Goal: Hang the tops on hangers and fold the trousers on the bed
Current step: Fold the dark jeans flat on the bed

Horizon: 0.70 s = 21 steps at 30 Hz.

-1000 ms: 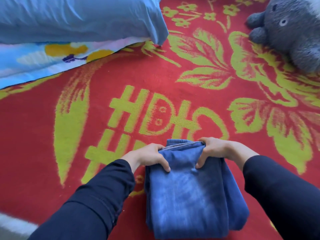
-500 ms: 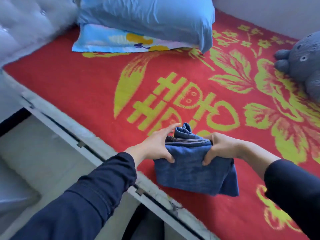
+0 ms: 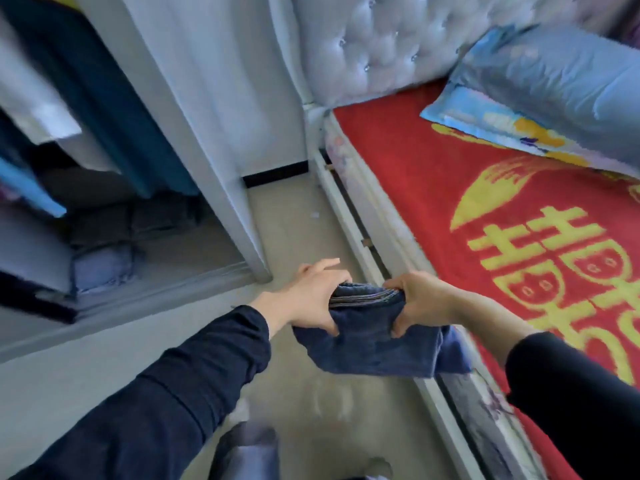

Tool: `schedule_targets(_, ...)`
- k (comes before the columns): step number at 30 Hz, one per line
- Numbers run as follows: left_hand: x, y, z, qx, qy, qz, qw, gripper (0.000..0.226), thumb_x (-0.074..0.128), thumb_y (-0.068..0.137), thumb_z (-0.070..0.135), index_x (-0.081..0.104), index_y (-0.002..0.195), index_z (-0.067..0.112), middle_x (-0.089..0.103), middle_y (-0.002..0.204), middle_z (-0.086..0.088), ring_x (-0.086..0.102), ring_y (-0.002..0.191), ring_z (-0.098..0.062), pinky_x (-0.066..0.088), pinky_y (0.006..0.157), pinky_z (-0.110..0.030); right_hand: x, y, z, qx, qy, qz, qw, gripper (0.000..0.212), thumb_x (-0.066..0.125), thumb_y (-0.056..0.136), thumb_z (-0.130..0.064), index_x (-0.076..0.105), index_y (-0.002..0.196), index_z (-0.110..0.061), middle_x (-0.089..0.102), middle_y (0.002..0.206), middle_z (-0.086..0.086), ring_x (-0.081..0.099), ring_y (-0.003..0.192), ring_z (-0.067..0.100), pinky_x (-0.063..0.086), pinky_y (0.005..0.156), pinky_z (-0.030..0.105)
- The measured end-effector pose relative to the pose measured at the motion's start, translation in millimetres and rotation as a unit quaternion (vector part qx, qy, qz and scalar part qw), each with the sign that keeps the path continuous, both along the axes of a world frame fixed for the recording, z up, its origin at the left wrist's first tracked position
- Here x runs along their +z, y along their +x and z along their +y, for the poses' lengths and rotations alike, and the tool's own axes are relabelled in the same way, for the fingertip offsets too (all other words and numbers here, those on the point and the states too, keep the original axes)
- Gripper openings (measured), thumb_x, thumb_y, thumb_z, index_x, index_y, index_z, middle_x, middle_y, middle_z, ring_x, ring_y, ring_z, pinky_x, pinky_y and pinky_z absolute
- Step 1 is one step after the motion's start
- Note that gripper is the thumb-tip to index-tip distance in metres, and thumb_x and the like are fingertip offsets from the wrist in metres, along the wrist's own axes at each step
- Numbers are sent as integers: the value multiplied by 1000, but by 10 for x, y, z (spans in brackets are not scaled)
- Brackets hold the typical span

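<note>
Folded blue jeans (image 3: 367,344) hang in the air between both hands, over the floor beside the bed's edge. My left hand (image 3: 311,296) grips the left end of the folded bundle, thumb underneath. My right hand (image 3: 420,301) grips the right end in the same way. The bed (image 3: 433,188) with its red and yellow blanket lies to the right. At the left stands an open wardrobe (image 3: 221,140) with a dark teal garment (image 3: 104,98) hanging inside and folded clothes (image 3: 104,265) stacked at its bottom.
A blue pillow (image 3: 554,84) lies at the head of the bed against a tufted headboard (image 3: 374,43). Grey floor (image 3: 298,216) runs between wardrobe and bed. The white bed frame rail (image 3: 349,223) edges the mattress. My legs show at the bottom.
Both hands lifted the folded jeans off the blanket and carried them left, past the bed's edge and over the floor. The view swung left; the wardrobe came into sight.
</note>
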<state>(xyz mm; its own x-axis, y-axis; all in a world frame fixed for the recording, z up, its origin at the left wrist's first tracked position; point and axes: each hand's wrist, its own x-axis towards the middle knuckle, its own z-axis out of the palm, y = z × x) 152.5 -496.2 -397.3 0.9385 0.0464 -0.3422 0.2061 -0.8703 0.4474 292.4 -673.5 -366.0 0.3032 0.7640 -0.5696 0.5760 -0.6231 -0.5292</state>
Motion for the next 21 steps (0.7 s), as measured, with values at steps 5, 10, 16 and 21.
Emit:
schedule_targets(5,-32,-1047,1344,100,2,32,994,57,83,57,37,51,103,28,64,100,2,58,92,-25,46,70,-34,-261,-773,1628,94,4,-27,995,33,84,53,-27,63,78,-19,65,71,-4,59,66,16,48,58,28)
schedule_targets(10,-426,-2140,2891,170,4,32,985,53,79,64,41,50,107,33,64,105,8,59,94,-22,42,65,-32,-695,-1656,3353,153,6,-60,986,34,83,55,-31,60,77,-19,57,68,-5,54,68,20,43,60,30)
schedule_targets(16,-1243,-2983,4469,222,36,22,974,58,70,77,35,45,129,32,58,125,8,56,112,-20,45,80,-30,-1504,-2403,5077,200,20,-119,972,37,78,61,-43,54,80,-24,59,82,-5,55,79,22,36,62,27)
schedule_targets(21,-2121,-3022,5412,240,72,5,968,51,63,80,22,49,128,31,57,127,9,54,115,-19,39,75,-28,-2350,-2545,6017,191,31,-156,969,26,69,71,-39,55,90,-28,65,97,-3,62,92,26,40,66,29)
